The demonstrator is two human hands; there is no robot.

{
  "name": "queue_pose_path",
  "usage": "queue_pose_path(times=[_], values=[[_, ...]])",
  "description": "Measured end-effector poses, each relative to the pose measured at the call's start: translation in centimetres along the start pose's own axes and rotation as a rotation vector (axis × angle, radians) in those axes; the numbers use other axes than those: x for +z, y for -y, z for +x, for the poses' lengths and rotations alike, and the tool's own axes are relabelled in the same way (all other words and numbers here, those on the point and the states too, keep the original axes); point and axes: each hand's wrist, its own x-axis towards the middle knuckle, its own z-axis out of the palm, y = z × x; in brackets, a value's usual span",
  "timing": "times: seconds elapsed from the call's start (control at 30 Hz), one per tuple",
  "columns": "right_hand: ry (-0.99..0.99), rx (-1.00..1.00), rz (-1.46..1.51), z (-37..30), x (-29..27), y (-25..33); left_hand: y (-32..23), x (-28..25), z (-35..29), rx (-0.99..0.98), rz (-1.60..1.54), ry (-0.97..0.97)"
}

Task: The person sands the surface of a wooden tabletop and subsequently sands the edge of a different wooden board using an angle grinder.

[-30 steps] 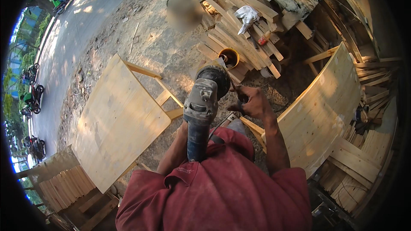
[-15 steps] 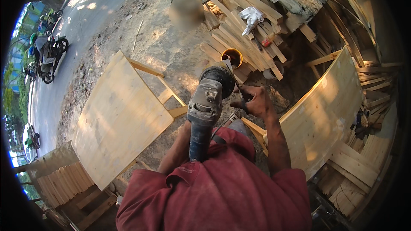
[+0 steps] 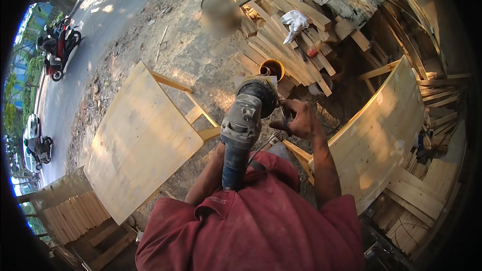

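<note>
A dusty power tool with a blue-grey body (image 3: 240,135), which looks like an angle grinder or sander, stands in front of my chest, its round head pointing away from me. Under and beyond the head shows the edge of a pale sheet (image 3: 242,80), perhaps sandpaper. At the right of the head, my right hand (image 3: 300,119) is closed around the dark handles of what look like scissors (image 3: 286,120), their blades along the sheet's edge. The tool hides my left hand; only my left forearm (image 3: 208,175) shows beside it.
Pale wooden tabletops stand at left (image 3: 143,140) and right (image 3: 379,133). Ahead lie a yellow-rimmed bucket (image 3: 279,65), a pile of wooden strips (image 3: 281,45), a white cloth (image 3: 295,23) and a blurred round shape (image 3: 221,15). Motorbikes (image 3: 61,47) pass on the road at left.
The pale sheet now shows wider and flatter beyond the tool head. The scissors' blades have shifted down beside the head, my right hand slightly with them. Vehicles on the road have changed places.
</note>
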Motion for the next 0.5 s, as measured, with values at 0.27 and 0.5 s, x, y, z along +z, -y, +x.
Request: queue_pose_path(times=[0.27,0.5], values=[[0.068,0.120,0.019,-0.3,0.9,-1.0,-0.4,-0.2,0.7,-0.094,0.032,-0.091],[-0.014,-0.111,-0.058,0.7,0.9,-0.3,-1.2,-1.9,2.2,-0.039,-0.049,-0.066]])
